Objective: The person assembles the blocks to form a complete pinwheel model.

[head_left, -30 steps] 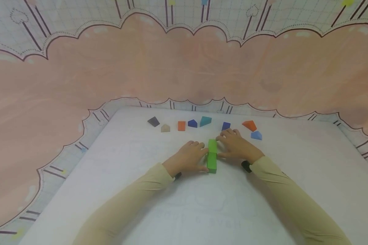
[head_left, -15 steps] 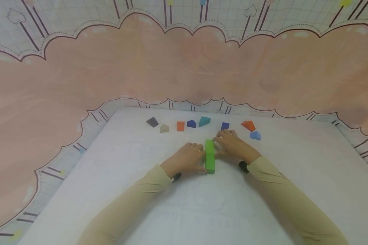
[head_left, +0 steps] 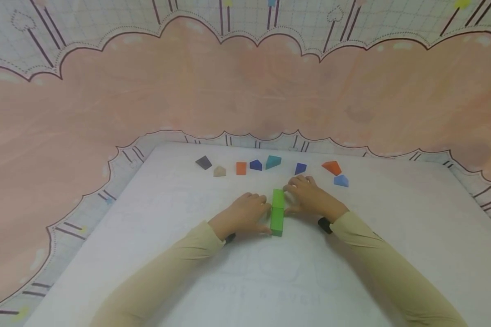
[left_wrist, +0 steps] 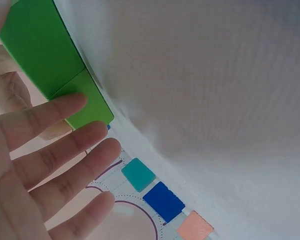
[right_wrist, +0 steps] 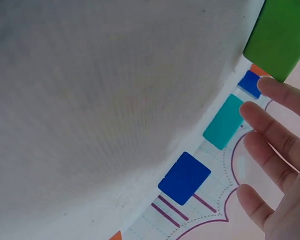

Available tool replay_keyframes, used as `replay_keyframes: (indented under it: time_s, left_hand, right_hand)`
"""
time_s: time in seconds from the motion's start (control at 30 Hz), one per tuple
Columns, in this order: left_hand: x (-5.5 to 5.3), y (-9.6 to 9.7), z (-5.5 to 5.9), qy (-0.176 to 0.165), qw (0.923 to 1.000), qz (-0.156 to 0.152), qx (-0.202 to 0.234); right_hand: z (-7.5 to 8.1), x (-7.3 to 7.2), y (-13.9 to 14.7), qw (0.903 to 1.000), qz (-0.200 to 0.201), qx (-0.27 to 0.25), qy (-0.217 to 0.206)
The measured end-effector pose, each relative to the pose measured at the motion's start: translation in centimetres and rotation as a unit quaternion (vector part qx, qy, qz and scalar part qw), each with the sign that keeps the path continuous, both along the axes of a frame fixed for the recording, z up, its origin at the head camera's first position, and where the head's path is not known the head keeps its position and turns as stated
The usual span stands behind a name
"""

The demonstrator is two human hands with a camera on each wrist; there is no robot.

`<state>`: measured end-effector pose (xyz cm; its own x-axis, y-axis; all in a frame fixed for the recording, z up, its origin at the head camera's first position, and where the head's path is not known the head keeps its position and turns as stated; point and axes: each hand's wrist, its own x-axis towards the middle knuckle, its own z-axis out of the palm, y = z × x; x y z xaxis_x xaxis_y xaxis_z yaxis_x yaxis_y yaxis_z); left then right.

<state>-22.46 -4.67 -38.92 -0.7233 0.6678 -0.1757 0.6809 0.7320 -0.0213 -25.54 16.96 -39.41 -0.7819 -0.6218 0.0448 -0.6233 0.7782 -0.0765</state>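
One mid-green rectangular block (head_left: 276, 221) and, butted to its upper end, one lighter-green rectangular block (head_left: 278, 198) (material uncertain), on a white tabletop (head_left: 118, 254), just below centre frame. Step in hand, by judgement: squaring the pair; the next move calls for light, even pressure from both sides. The blocks lie between left hand (head_left: 244, 214) and right hand (head_left: 312, 197), fingers spread, neither wrapped round them; left thumb and index along the left side, right fingertips beside the right, contact there uncertain.
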Motion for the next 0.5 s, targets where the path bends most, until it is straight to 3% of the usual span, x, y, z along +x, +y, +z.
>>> replay_keyframes:
  time_s: [0.5]
  left_hand:
    - [-0.01, 0.13, -0.17, 0.003, 0.9998, -0.01, 0.014]
  right_hand:
    - [-0.17, -0.32, 0.03, 0.9997, 0.001, 0.022, -0.01]
